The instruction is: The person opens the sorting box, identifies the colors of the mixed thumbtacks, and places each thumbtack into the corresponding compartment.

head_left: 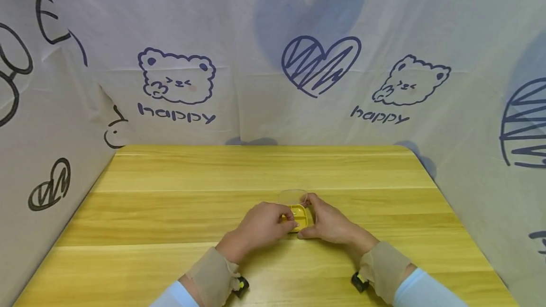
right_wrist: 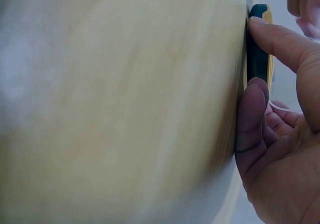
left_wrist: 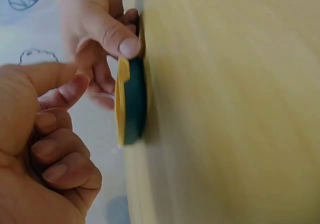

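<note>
A small case, yellow inside with dark green outer walls, lies on the wooden table. Its clear lid stands raised at the far side. My right hand holds the case by its right side, thumb at the near end and fingers at the far end. Over the left part of the case hovers my left hand, its thumb and forefinger brought close together and the other fingers curled. Whether something tiny sits between those fingertips is hidden. Small pale spots show in the case, too small to identify.
The light wooden table reaches back to a white cloth wall with drawn bears and hearts. Cloth also hangs at both sides. Each wrist wears a tan band with a small black camera.
</note>
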### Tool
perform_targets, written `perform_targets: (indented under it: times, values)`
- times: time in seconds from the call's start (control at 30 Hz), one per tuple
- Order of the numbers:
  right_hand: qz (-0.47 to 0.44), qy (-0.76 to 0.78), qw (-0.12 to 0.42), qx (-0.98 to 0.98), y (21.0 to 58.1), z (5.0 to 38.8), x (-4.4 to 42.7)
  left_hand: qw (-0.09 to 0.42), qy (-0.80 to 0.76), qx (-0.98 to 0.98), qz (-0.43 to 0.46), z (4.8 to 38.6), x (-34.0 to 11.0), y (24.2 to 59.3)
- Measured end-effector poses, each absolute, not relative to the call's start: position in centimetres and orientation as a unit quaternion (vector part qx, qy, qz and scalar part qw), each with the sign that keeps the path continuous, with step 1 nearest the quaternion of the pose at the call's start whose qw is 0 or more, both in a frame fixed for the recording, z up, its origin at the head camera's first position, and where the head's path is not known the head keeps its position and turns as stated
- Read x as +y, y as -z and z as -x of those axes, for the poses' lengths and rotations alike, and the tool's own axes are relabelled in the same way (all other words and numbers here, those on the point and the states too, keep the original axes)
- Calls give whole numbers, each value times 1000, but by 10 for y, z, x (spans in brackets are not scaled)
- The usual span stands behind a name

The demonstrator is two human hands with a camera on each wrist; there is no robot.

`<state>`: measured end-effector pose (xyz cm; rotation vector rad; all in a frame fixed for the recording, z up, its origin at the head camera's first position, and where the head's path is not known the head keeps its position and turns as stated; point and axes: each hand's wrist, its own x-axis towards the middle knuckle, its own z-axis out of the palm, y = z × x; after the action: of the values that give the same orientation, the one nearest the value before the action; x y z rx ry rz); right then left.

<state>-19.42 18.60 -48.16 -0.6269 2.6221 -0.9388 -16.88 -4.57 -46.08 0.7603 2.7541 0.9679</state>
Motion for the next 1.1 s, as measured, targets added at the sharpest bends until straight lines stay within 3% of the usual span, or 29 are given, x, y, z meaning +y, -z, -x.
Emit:
perform_targets:
  times: [0.4,0.83,1.1]
  values:
    - [211,328,143,910,479,193,176,73,-333,928,-148,173,-85,475]
    - [200,336,150,908,482,194,172,126,-352,913,-163,182,-75,479]
    - [195,352,158,902,482,195,173,119,-347,915,-168,182,-74,480]
